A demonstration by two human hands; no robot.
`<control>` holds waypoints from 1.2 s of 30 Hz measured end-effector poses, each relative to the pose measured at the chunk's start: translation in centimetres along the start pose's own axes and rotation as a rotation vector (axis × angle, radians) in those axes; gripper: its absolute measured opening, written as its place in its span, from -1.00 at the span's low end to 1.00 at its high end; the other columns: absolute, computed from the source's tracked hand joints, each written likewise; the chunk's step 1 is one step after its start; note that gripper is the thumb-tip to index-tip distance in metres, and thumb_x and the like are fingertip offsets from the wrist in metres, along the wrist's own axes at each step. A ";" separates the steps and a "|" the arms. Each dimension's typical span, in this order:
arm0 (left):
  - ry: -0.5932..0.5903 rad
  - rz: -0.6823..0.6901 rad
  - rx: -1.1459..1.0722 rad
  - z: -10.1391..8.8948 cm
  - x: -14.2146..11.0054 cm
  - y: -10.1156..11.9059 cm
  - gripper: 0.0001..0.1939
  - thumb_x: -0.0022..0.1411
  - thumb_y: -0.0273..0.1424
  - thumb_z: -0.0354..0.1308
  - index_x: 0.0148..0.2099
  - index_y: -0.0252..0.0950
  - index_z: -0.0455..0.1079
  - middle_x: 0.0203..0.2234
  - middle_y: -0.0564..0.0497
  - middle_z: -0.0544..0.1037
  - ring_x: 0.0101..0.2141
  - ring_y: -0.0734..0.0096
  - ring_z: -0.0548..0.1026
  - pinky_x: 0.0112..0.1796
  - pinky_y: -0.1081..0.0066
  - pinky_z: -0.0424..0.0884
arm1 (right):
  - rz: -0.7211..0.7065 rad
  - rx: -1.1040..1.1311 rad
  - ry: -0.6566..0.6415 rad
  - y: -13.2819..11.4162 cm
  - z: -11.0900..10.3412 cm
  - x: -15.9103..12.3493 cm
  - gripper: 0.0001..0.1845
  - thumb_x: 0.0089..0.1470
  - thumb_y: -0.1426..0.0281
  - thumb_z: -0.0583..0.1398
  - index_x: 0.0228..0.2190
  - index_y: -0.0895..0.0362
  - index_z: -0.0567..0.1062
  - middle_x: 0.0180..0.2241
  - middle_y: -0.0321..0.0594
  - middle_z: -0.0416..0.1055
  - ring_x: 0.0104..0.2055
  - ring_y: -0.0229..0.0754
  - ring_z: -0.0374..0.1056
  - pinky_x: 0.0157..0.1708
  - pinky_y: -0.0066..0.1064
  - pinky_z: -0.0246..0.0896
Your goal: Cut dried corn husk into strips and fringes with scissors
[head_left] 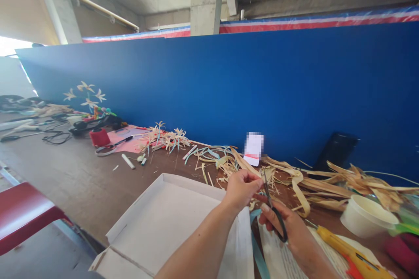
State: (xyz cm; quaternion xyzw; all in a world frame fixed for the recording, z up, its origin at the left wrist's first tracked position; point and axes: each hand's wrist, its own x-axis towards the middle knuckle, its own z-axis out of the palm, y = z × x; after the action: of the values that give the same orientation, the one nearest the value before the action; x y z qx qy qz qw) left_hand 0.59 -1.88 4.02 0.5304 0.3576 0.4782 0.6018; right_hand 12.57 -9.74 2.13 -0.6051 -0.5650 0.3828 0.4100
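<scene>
My right hand (286, 222) grips a pair of scissors (280, 223) with dark handles, its blades pointing up and away. Close beside the blades, my left hand (240, 189) is closed in a pinch at their left. Whatever sits between those fingertips is too small to make out. Both hands are above the right edge of a shallow white cardboard box (183, 222). Behind them lie dried tan husk strips (291, 181) and thin pale-blue strips (209, 152). Below my right hand is a printed sheet (275, 248).
A yellow glue gun (347, 248) and a white tub (368, 216) stand at the right. Several husk flowers (166, 139) lie along the blue partition (209, 83). A red thread spool (99, 137) is farther left, and a red chair (28, 213) borders the table.
</scene>
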 end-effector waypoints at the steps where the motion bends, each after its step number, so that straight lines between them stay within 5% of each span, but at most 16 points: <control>1: -0.002 0.001 0.010 0.0 0.0 -0.1 -0.90 -0.06 -0.44 0.19 -0.48 -0.36 0.35 -0.61 0.07 0.43 -0.60 0.60 0.32 -0.59 0.60 0.25 | -0.007 0.003 0.000 0.1 0.0 0.0 -0.49 -0.02 0.02 0.12 -0.19 0.14 0.51 -0.59 -0.29 0.39 -0.55 -0.24 0.22 -0.59 -0.45 0.05; 18: -0.054 -0.139 -0.130 -0.1 -0.1 -0.3 -0.86 -0.06 -0.39 0.18 -0.49 -0.37 0.33 -0.63 0.05 0.42 -0.69 0.63 0.26 -0.64 0.57 0.15 | -0.003 -0.041 -0.005 0.5 0.2 0.3 -0.41 0.00 0.02 0.09 -0.08 0.18 0.45 -0.66 -0.37 0.27 -0.61 -0.28 0.12 -0.60 -0.43 -0.04; 36: -0.059 -0.112 -0.140 0.1 0.0 -0.5 -0.79 -0.10 -0.32 0.23 -0.47 -0.36 0.32 -0.57 0.03 0.46 -0.64 0.64 0.30 -0.62 0.60 0.19 | -0.042 -0.035 0.037 0.3 0.1 0.2 -0.45 0.01 0.05 0.11 -0.09 0.15 0.47 -0.71 -0.41 0.20 -0.63 -0.30 0.09 -0.62 -0.45 -0.06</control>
State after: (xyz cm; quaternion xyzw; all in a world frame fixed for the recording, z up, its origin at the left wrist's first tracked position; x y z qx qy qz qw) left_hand 0.78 -1.93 3.51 0.4802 0.3345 0.4518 0.6734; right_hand 12.57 -9.49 1.84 -0.6071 -0.5766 0.3528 0.4177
